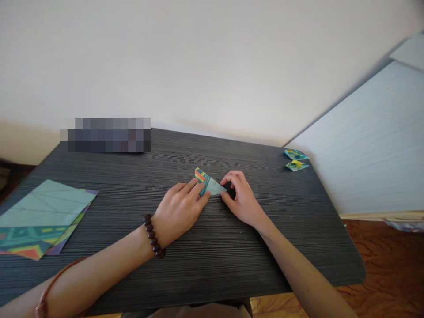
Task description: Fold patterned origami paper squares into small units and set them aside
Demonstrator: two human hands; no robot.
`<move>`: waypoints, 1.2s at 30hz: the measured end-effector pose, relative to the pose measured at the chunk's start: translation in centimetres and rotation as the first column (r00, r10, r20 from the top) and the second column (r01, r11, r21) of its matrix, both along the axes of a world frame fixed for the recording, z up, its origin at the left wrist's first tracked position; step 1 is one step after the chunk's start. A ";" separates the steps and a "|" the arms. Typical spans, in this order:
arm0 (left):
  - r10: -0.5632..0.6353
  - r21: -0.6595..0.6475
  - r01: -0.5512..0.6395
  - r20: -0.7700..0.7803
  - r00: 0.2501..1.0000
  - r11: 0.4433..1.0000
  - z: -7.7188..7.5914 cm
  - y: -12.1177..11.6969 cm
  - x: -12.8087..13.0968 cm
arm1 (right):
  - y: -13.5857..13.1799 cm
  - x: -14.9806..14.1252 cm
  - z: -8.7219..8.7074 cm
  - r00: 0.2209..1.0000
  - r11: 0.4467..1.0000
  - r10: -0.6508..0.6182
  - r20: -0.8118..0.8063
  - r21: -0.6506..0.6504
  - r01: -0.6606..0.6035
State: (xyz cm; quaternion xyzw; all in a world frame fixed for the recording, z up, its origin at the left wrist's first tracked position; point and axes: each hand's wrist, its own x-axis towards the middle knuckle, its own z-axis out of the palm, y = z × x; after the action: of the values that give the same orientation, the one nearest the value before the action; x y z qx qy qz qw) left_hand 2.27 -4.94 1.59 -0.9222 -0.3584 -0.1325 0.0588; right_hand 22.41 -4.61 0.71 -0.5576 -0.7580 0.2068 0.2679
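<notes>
A small piece of origami paper (215,187), folded to a long point, lies on the dark table. It is pale blue, with a patterned end in green, yellow and red. My left hand (181,207) holds the patterned end, fingers over it and the thumb at its near edge. My right hand (243,199) is curled around the narrow tip at the right, thumb and forefinger at the point. The curled fingers partly hide that tip.
Patterned paper sheets (43,210) lie stacked at the table's left. Two folded paper pieces (297,165) sit at the far right corner. A blurred-out object (109,136) stands at the back left. A white wall (198,66) borders the dark table (205,265), with a pale panel (371,132) at right.
</notes>
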 end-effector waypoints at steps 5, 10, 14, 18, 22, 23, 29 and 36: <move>0.006 -0.009 -0.006 -0.004 1.000 1.000 0.1 0.0 -0.1 | 0.1 0.3 0.0 0.999 1.000 -0.006 -0.032 -0.027 0.005; -0.007 -0.021 0.007 -0.012 1.000 1.000 0.0 -0.1 -0.2 | 0.0 0.1 -0.3 0.999 1.000 -0.029 -0.040 -0.001 0.029; -0.008 -0.040 0.009 0.031 0.999 0.999 0.0 0.0 -0.3 | -0.1 -0.3 -0.4 0.999 0.998 -0.042 0.019 0.058 0.040; 0.034 -0.105 -0.023 0.104 0.994 0.994 0.1 0.2 -0.3 | 0.1 -0.2 -0.4 0.999 0.999 -0.031 0.028 0.029 0.030; 0.081 -0.183 -0.037 0.239 0.968 0.982 -0.1 1.0 -0.4 | 0.0 -0.1 -0.5 0.999 1.000 -0.020 0.038 0.023 0.019; 0.087 -0.207 -0.030 0.272 0.958 0.978 -0.2 1.2 -0.5 | -0.1 -0.2 -0.5 0.999 0.999 -0.019 0.051 0.036 0.018; 0.152 -0.349 -0.020 0.356 0.922 0.937 -0.8 2.3 -0.7 | -0.3 -0.8 -0.5 0.990 0.997 -0.009 0.143 0.078 -0.002; 0.243 -0.423 -0.095 0.312 0.919 0.901 -0.5 2.0 -0.2 | -0.3 -0.9 -0.3 0.986 0.998 -0.012 0.164 0.064 0.002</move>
State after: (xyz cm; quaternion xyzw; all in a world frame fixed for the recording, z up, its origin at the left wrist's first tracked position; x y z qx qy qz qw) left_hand 2.05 -2.90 1.10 -0.8398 -0.4624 -0.2161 -0.1850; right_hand 21.52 -4.90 0.39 -0.5666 -0.7817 0.1352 0.2229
